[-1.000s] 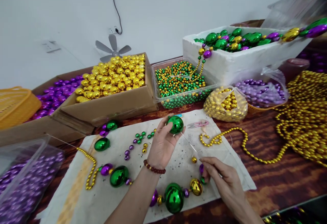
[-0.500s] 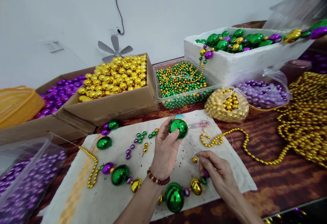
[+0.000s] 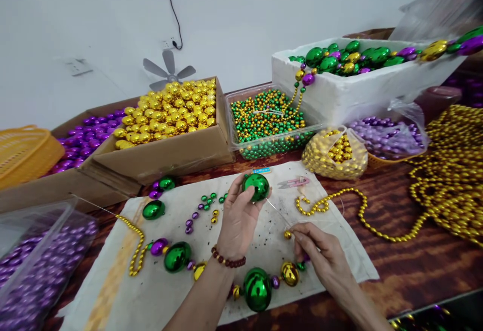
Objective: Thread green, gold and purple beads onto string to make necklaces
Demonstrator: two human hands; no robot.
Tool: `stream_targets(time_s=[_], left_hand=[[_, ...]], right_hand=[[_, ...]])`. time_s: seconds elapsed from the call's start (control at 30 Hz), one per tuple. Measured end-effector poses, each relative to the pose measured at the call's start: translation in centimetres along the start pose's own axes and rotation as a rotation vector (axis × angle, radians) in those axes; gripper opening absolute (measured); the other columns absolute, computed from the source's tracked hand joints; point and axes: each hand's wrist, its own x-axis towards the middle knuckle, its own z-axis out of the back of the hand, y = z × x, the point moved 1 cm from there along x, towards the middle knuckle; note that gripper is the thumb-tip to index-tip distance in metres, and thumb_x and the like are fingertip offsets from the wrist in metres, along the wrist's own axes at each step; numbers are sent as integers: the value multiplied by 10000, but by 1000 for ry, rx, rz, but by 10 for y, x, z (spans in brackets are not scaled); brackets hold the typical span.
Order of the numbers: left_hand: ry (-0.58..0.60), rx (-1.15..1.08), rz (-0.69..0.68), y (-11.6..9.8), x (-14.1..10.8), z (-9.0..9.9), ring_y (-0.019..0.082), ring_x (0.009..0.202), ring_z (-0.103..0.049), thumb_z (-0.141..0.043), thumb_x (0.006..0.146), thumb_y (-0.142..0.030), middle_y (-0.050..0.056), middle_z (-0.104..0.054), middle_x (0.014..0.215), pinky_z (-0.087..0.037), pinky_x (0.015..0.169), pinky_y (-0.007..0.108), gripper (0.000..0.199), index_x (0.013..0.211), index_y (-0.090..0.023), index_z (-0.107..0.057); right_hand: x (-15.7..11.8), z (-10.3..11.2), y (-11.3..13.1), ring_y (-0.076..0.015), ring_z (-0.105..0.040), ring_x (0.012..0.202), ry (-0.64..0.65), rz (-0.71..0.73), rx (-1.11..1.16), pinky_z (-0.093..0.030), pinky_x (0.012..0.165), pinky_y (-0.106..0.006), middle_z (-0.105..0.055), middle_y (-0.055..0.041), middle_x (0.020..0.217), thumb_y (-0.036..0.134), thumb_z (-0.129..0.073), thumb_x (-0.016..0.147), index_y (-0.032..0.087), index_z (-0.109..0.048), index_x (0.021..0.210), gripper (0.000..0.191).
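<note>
My left hand [image 3: 241,213], a beaded bracelet at its wrist, holds a large shiny green bead [image 3: 256,187] above the cloth [image 3: 162,296]. A long thin needle [image 3: 278,211] runs from that bead down to my right hand [image 3: 315,250], whose fingertips are pinched on it. Close by those fingertips hangs a small gold bead [image 3: 287,234]. Below the hands lies a strand of mixed beads, with a big green ball [image 3: 257,289] and a gold ball [image 3: 290,273]; my left forearm hides part of it. Loose small purple beads [image 3: 191,223] rest on the cloth.
Pink-handled thread snips [image 3: 292,183] lie on the cloth. Behind stand a carton of gold beads [image 3: 169,112], a clear bin [image 3: 264,145] of small beads and a white foam box [image 3: 302,89]. Gold bead chains [image 3: 453,170] are heaped at the right, purple beads [image 3: 49,265] at the left.
My left hand has shifted slightly left with the green bead, and more of the needle shows between the hands. My right hand stays nearly in place.
</note>
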Motion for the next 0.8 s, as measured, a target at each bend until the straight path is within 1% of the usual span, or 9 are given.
stream_targets(time_s=[0.13,0.23,0.37,0.53,0.63,0.8], left_hand=[[-16,-4,18,4,-1,1,215,1060,-580,-655,782,-150,50,-599,1173,-449,980,463,295,1066,-226,-635],[-19,-6,19,4,-1,1,225,1088,-571,-645,792,-156,52,-603,1162,-448,981,455,277,1061,-226,-636],[-37,-17,11,-2,2,6,203,1069,-577,-650,787,-156,41,-612,1147,-447,987,444,256,1033,-228,-650],[-32,-34,-10,-9,7,11,192,1072,-567,-638,796,-147,40,-616,1141,-435,1003,447,256,1039,-228,-649],[-14,-27,-4,-5,5,9,200,1079,-563,-620,810,-144,44,-608,1145,-440,996,450,248,1043,-225,-643],[-13,-2,20,4,-3,4,229,1097,-567,-635,798,-159,55,-609,1137,-451,978,454,287,1076,-231,-627]], right_hand=[[2,-2,2,-113,-563,547,-5,-7,-18,-447,538,-219,-563,16,634,344,-425,965,176,-589,957,235],[5,-6,4,-107,-537,529,-8,1,-20,-437,527,-217,-543,22,622,344,-424,963,180,-589,942,234],[2,-3,4,-111,-530,531,6,6,-47,-433,532,-220,-545,19,614,342,-420,963,178,-586,939,234],[-9,4,-2,-121,-554,552,18,3,-78,-433,569,-236,-561,18,626,327,-413,970,180,-580,990,223],[-9,3,-2,-118,-553,552,7,8,-67,-430,573,-234,-558,24,624,320,-412,971,187,-575,991,211],[4,-4,5,-109,-535,530,-3,13,-49,-418,538,-218,-545,26,620,323,-407,970,189,-568,920,215]])
